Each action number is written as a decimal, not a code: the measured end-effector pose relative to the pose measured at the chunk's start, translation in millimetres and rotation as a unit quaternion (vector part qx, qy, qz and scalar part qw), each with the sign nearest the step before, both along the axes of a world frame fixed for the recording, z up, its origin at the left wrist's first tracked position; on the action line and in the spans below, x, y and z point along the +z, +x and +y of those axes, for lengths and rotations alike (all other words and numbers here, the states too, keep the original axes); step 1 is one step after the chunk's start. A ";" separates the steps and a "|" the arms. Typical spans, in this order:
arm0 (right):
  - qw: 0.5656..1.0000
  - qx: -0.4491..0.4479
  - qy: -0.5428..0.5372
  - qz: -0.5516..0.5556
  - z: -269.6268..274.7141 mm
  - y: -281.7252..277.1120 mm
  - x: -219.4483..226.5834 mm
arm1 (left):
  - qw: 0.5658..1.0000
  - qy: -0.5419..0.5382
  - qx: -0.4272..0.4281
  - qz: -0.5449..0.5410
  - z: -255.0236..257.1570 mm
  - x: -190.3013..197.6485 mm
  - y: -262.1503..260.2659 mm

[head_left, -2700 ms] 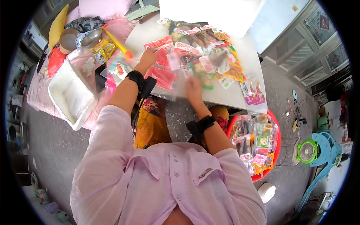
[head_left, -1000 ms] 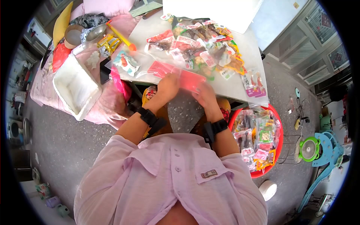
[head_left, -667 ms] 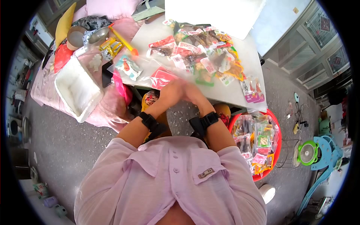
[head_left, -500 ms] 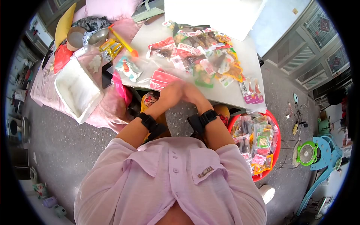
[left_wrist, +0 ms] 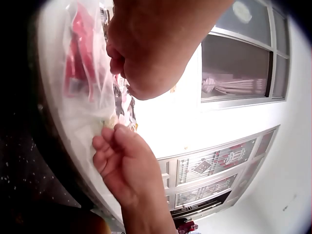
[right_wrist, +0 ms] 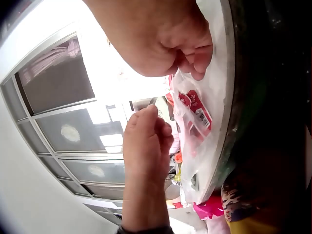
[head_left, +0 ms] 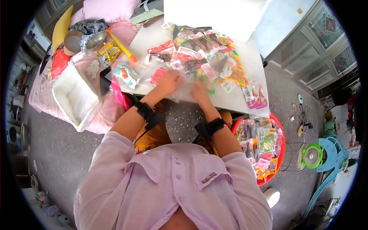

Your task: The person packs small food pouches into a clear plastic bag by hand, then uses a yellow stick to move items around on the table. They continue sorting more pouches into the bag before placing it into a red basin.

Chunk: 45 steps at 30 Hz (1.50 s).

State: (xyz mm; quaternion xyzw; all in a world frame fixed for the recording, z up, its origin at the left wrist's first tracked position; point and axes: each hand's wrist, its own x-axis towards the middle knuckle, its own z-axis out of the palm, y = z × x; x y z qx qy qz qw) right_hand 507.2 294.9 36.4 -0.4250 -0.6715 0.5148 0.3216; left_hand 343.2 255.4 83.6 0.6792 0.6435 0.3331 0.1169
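A clear plastic bag (left_wrist: 102, 95) with red printed packets (right_wrist: 197, 109) inside lies over the near edge of the table. My left hand (head_left: 168, 83) pinches the bag's edge with curled fingers, close to the red packet (head_left: 157, 75) in the head view. A short way to the right, my right hand (head_left: 200, 93) pinches the same edge, its thumb against the bent fingers. Clear film stretches between the two hands. Fingertips of the left hand are partly hidden in both wrist views.
Sealed food packets (head_left: 207, 46) are heaped across the back of the table (head_left: 149, 34). A red basin (head_left: 283, 153) full of packets stands on the floor at right. On the pink bed at left are a white foam box (head_left: 74, 99) and a yellow-orange tube (head_left: 120, 44).
The hands held the bag spread between them, then came together at its edge. Now they have moved apart and farther over the table, with the red packet shifted slightly left.
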 end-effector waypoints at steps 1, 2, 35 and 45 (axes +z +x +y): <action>0.999 -0.009 0.048 0.003 -0.2 2.9 -8.8 | 1.000 0.007 0.014 0.018 13.9 0.6 -8.7; 0.995 -0.018 0.096 0.008 1.6 4.8 -14.8 | 0.999 0.014 0.027 0.037 28.5 -0.9 -16.2; 0.989 -0.036 -0.046 0.136 -1.2 20.1 -1.8 | 0.862 -0.021 -0.004 -0.507 59.9 68.4 -53.4; 0.906 0.039 -0.249 0.341 -8.3 29.9 35.9 | 0.678 -0.122 -0.073 -0.721 -14.1 40.9 -34.5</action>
